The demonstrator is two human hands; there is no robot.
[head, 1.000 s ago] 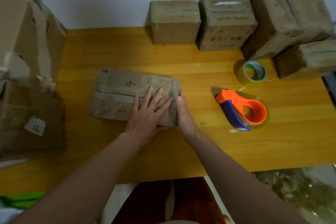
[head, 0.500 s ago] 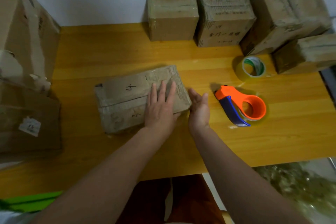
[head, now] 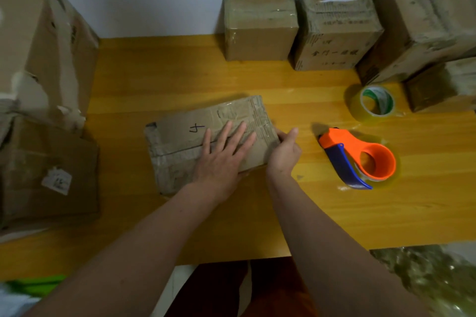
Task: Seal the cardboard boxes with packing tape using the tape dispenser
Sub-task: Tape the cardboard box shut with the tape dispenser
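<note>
The wooden table (head: 257,213) carries cardboard boxes (head: 260,27), a tape roll (head: 374,103) and a tape dispenser (head: 360,158).

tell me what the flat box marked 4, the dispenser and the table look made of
Flat box marked 4: worn brown cardboard, with glossy clear tape strips. Tape dispenser: probably moulded plastic, smooth orange body, blue handle. Table: yellow wood-grain top with a slight sheen; solid wood or laminate, cannot tell.

Flat cardboard box (head: 180,141) and tape dispenser (head: 358,158), on the yellow wooden table (head: 425,201).
Box: worn brown, marked "4", taped seams, lying skewed at table centre. Dispenser: orange body, blue handle, lying on its side to the box's right, apart from it. Spare clear tape roll (head: 373,103) lies beyond the dispenser.
</note>
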